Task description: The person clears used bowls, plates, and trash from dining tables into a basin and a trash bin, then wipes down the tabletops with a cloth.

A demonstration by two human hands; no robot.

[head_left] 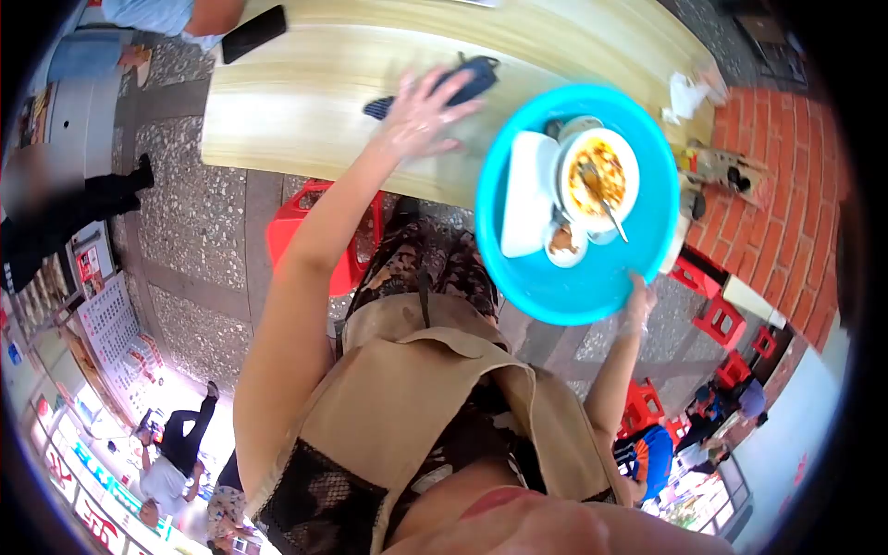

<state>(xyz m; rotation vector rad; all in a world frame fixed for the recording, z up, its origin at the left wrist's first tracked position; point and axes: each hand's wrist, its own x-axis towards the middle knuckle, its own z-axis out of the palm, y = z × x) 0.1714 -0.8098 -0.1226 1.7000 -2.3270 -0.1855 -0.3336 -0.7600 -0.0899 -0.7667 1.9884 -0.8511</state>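
My left hand (424,118), in a clear plastic glove, is over the pale wooden table (296,102) with its fingers spread. Beneath and beyond its fingers is a dark blue cloth (474,80); whether they press on it I cannot tell. My right hand (636,305), also gloved, grips the near rim of a blue plastic basin (592,301). Inside the basin are a white bowl (566,185) with reddish-yellow food leftovers (606,176) and a metal spoon (606,205), a white tray-like dish (527,199), and a small cup (566,248) with brown scraps.
A black phone (253,35) lies at the table's far left, near a seated person's arm (215,17). Crumpled white tissue (686,96) is at the right end. A red stool (310,227) stands under the near edge. Other people and red stools (720,322) are around.
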